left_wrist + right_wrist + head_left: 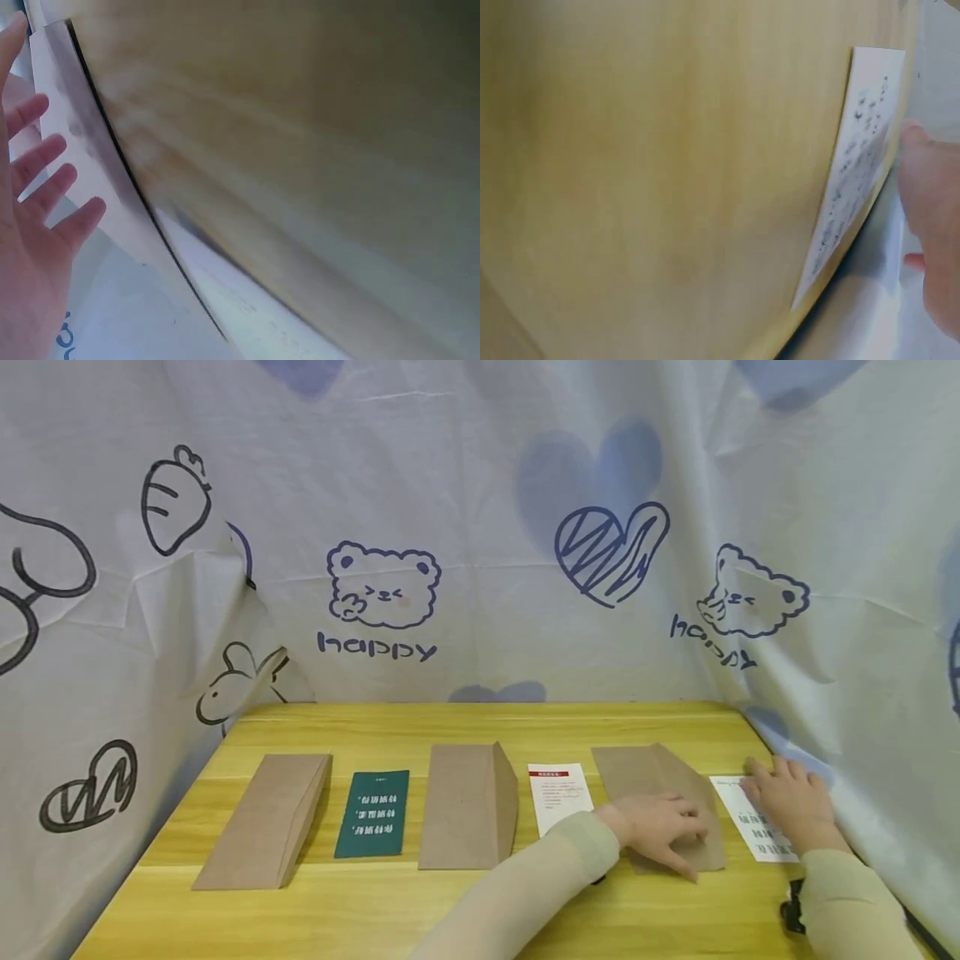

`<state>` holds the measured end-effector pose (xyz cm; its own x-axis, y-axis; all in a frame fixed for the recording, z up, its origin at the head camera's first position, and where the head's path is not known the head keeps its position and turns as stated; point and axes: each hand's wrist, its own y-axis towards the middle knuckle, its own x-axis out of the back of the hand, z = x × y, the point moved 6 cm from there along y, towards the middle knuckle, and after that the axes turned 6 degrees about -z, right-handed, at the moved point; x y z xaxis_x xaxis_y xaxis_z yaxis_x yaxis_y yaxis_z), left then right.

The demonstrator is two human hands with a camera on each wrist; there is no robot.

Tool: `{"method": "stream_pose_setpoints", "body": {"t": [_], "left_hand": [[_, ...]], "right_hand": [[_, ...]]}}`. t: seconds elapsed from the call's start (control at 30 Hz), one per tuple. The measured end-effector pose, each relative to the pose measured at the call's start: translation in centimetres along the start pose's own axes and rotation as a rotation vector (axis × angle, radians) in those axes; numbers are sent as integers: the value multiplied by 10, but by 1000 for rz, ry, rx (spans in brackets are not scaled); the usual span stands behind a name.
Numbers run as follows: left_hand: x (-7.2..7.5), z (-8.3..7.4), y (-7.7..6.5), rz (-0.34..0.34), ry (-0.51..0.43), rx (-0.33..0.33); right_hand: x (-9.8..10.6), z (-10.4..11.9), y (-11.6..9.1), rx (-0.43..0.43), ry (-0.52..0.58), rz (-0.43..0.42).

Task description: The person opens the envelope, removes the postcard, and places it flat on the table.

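Observation:
My left hand (667, 828) is over the rightmost brown paper envelope (637, 768), whose flap is raised. Its fingers are spread and slightly bent, holding nothing; the left wrist view shows this hand (37, 217) beside the envelope (97, 157). At the right, my right hand (793, 802) is at the edge of a white card (750, 814) printed with dark characters, covering part of it. In the right wrist view the card (851, 172) lies flat and the right hand (934, 202) is just beyond its edge. Whether the fingertips touch the card cannot be told.
Two more brown envelopes, one at the left (251, 822) and one in the middle (457, 810), lie on the yellow wooden table (360, 918). Between the envelopes are a green card (372, 814) and a white card with a red band (558, 797). A printed white cloth (480, 485) surrounds the table.

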<state>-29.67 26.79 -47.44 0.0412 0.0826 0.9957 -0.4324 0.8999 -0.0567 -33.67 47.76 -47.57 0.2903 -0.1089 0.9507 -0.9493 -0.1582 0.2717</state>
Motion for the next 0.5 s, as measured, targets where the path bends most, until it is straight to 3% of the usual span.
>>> {"method": "stream_pose_setpoints", "body": {"t": [0.3,0.5], "left_hand": [[5,6,-5,-27,16,40],[25,6,-13,-42,31,68]], "right_hand": [[28,7,16,-3,31,-117],[57,13,17,-41,75,-181]]}}
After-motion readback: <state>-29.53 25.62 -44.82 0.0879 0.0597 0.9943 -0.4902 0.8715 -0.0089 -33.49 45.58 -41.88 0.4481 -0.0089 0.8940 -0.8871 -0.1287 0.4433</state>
